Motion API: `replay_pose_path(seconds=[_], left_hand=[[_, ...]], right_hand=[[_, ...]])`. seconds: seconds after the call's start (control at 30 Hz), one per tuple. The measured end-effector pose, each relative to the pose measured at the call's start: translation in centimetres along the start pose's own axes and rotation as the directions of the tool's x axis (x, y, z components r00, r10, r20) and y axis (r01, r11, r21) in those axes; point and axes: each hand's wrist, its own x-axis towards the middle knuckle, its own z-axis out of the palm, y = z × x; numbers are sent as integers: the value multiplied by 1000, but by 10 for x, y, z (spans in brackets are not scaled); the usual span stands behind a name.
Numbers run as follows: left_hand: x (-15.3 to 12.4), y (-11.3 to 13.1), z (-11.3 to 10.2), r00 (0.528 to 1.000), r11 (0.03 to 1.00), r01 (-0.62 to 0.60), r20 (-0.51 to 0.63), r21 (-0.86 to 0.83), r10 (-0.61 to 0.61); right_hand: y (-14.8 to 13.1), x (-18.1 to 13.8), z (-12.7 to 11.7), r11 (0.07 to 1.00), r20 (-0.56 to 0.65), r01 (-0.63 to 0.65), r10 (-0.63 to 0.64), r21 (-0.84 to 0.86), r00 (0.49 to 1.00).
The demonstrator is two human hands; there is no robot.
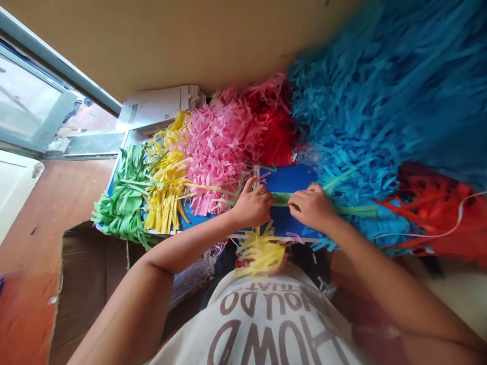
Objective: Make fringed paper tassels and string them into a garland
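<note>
My left hand [254, 205] and my right hand [312, 207] are both pinched on a bundle of green paper strips [282, 198], which lies across a blue board [292, 178]. The strips trail to the right past my right hand. Heaps of fringed paper sit on the board behind my hands: green [124, 200], yellow [165, 187], pink [218, 144] and red [276, 129]. A small bunch of yellow strips [258, 253] lies just in front of me, at the board's near edge.
A huge mass of blue fringe [380, 96] fills the right side, with orange-red fringe [437, 208] below it. A flattened cardboard sheet [87, 284] lies on the wooden floor at left. White papers [155, 106] lean against the tan wall near a window frame [34, 101].
</note>
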Motion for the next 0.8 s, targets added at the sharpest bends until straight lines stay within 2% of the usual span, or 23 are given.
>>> replay_pose_path(seconds=[0.1, 0.23, 0.4, 0.57, 0.8], left_hand=[[2, 1, 3, 998, 998, 55, -11, 25, -55], [-5, -4, 6, 994, 995, 97, -56, 12, -96], [-21, -21, 7, 983, 981, 149, -85, -128, -161], [-15, -22, 7, 953, 925, 282, -33, -253, -300], [0, -18, 8, 898, 879, 438, 37, -191, -439]], right_hand=[[-2, 3, -3, 998, -42, -47, 49, 39, 998], [-5, -1, -2, 1000, -23, 9, -9, 13, 1000], [20, -11, 7, 989, -23, -57, 60, 133, 998], [32, -3, 6, 965, 96, -192, 177, 178, 979], [27, 21, -9, 930, 298, -364, 331, 60, 895]])
